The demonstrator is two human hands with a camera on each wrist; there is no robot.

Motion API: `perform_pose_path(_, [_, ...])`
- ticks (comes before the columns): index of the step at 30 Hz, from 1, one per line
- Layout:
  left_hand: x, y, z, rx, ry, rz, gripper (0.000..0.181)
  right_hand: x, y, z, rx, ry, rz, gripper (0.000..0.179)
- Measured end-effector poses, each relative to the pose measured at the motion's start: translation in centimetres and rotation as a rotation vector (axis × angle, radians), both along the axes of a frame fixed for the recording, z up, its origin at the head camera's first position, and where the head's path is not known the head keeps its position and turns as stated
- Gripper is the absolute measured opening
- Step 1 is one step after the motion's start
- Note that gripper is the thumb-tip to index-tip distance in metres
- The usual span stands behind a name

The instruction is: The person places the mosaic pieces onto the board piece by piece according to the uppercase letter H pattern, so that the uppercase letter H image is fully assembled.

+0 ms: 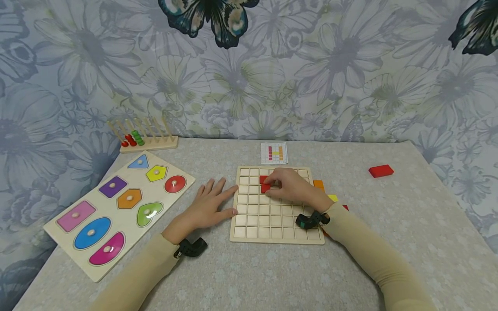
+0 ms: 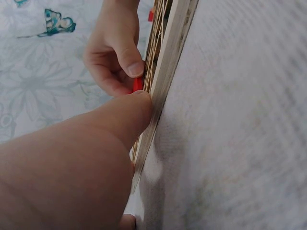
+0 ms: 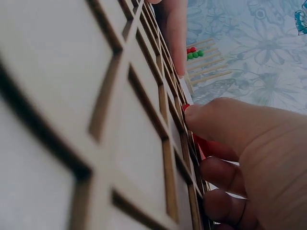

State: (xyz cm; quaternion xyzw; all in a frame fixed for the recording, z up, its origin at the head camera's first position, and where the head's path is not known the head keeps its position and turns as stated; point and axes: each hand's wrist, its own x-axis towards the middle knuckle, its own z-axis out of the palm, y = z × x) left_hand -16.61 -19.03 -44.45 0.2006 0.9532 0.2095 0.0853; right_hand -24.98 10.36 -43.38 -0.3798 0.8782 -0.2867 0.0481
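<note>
A wooden grid board (image 1: 256, 233) lies in the middle of the table. My right hand (image 1: 289, 185) reaches over its upper part and pinches a red square tile (image 1: 265, 188) between thumb and fingers, right at a grid cell. Just above it, another red tile (image 1: 263, 179) sits in the grid, partly covered by my fingers. In the left wrist view, the red tile (image 2: 138, 85) shows at the right thumb's tip, close over the grid. My left hand (image 1: 208, 207) lies with fingers spread, index fingertip and thumb at the board's left edge.
Behind the board lies a small pattern card (image 1: 274, 153). Orange (image 1: 319, 185) and yellow tiles (image 1: 333, 198) peek out beside my right forearm. A red block (image 1: 381, 171) is at right. At left are a shape puzzle (image 1: 132, 172) and a peg stand with beads (image 1: 155, 142).
</note>
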Motion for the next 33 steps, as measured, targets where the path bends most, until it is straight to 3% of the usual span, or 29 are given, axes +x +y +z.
perform_pose_path(28, [-0.15,-0.08,0.03,-0.008,-0.016,0.005,0.072,0.32,-0.78,-0.66,-0.022,0.061,-0.041,0.02])
perform_pose_path(33, [-0.14,0.08,0.08,-0.007,-0.018,0.002,0.072,0.28,-0.31,-0.42,0.005,0.023,-0.042,0.024])
